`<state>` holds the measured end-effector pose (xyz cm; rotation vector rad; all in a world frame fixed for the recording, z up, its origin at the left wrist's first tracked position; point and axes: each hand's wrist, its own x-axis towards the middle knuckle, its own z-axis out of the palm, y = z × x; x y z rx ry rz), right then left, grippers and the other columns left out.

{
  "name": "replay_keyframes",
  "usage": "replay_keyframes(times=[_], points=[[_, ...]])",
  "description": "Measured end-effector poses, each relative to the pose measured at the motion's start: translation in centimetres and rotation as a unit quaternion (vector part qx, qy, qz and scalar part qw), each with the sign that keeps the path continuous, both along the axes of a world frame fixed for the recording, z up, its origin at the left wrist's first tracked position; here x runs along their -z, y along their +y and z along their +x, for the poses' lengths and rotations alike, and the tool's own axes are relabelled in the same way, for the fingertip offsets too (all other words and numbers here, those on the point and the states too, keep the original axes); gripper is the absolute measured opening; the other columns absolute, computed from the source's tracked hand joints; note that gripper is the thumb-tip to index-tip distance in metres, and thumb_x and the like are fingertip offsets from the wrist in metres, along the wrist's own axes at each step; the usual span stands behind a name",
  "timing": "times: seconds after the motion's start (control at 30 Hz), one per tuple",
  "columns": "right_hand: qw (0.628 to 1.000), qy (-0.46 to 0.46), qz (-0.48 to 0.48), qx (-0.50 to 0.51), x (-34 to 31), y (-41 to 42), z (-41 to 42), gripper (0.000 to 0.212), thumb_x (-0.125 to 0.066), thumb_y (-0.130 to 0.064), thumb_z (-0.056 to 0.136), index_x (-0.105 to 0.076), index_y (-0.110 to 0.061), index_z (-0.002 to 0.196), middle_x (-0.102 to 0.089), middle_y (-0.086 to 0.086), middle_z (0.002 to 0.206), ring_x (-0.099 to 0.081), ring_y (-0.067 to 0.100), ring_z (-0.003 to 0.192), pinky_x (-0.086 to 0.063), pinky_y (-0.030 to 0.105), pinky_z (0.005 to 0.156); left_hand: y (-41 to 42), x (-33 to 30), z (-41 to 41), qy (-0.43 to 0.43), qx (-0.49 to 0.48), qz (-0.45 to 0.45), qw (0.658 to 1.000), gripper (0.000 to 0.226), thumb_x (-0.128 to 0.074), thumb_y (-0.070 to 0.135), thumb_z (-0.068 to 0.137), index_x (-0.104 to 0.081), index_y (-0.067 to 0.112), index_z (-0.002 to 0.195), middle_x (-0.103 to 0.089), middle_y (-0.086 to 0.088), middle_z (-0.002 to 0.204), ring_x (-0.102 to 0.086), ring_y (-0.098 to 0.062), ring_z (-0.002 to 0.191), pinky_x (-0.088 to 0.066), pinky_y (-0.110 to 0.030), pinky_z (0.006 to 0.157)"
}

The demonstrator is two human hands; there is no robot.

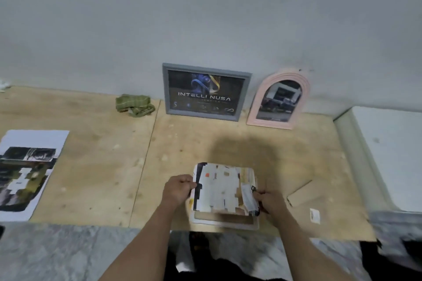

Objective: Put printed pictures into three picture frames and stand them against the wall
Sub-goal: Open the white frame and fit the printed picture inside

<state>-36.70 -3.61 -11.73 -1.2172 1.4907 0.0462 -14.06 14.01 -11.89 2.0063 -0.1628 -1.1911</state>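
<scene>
A grey frame (206, 91) with a dark printed picture leans against the wall. Beside it on the right leans a pink arched frame (278, 99) with a picture inside. A light frame (226, 220) lies flat at the board's front edge. Over it I hold a printed picture (219, 188), curled at its right side. My left hand (179, 189) pinches its left edge. My right hand (269, 201) grips its folded right edge. A brown backing board (300, 194) lies to the right of the frame.
The wooden board (102, 155) serves as the work surface. A large printed sheet (25, 173) lies at the left. A green cloth (134, 105) sits by the wall. A small white tag (315, 215) lies near the front right, and a white block (392, 155) borders the right side.
</scene>
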Motion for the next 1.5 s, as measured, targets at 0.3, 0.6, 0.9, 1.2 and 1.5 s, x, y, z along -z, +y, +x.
replay_keyframes(times=[0.3, 0.6, 0.9, 1.2, 1.5], points=[[0.998, 0.042, -0.020, 0.047, 1.3, 1.4, -2.3, 0.020, -0.065, -0.011, 0.081, -0.060, 0.003, 0.067, -0.051, 0.013, 0.066, -0.044, 0.020, 0.062, -0.031, 0.029, 0.061, -0.4, 1.0, -2.2, -0.078, 0.073, 0.094, 0.990, 0.006, -0.074, 0.018, 0.081, -0.076, 0.013, 0.080, -0.075, 0.000, 0.078, -0.066, -0.017, 0.072, -0.052, -0.030, 0.076], [0.982, 0.068, -0.154, -0.087, 0.1, 1.4, -1.0, 0.008, -0.061, -0.011, 0.082, -0.063, -0.019, 0.081, -0.057, -0.002, 0.077, -0.054, 0.020, 0.079, -0.039, 0.027, 0.061, -1.5, -0.3, -3.6, -0.294, 0.160, 0.162, 0.928, 0.010, -0.054, 0.028, 0.088, -0.062, 0.024, 0.094, -0.063, 0.006, 0.093, -0.060, -0.021, 0.084, -0.048, -0.032, 0.072], [0.894, 0.183, -0.177, -0.369, 1.5, 2.1, 1.2, 0.078, -0.061, -0.048, 0.086, -0.018, -0.035, 0.150, -0.009, 0.008, 0.155, -0.025, 0.032, 0.137, -0.036, 0.042, 0.108, -1.7, 2.1, -4.8, -0.374, 0.382, 0.160, 0.830, 0.045, -0.053, 0.031, 0.086, -0.053, 0.025, 0.131, -0.044, -0.001, 0.126, -0.045, -0.023, 0.114, -0.043, -0.032, 0.090], [0.903, 0.160, -0.196, -0.348, 1.7, 2.1, 0.8, 0.077, -0.063, -0.043, 0.085, -0.021, -0.030, 0.148, -0.018, 0.006, 0.150, -0.029, 0.031, 0.131, -0.038, 0.043, 0.105, -1.5, 2.2, -4.6, -0.420, 0.334, 0.106, 0.837, 0.042, -0.065, 0.034, 0.082, -0.067, 0.015, 0.119, -0.060, -0.007, 0.108, -0.058, -0.031, 0.094, -0.048, -0.041, 0.078], [0.940, 0.157, -0.199, -0.228, 0.5, 2.0, -1.3, 0.050, -0.051, -0.032, 0.078, -0.043, -0.022, 0.127, -0.047, 0.009, 0.122, -0.044, 0.036, 0.113, -0.037, 0.037, 0.079, -5.8, 0.0, -5.4, -0.369, 0.323, 0.005, 0.872, 0.034, -0.063, 0.025, 0.093, -0.066, 0.010, 0.124, -0.059, -0.008, 0.126, -0.057, -0.032, 0.112, -0.045, -0.040, 0.092]])
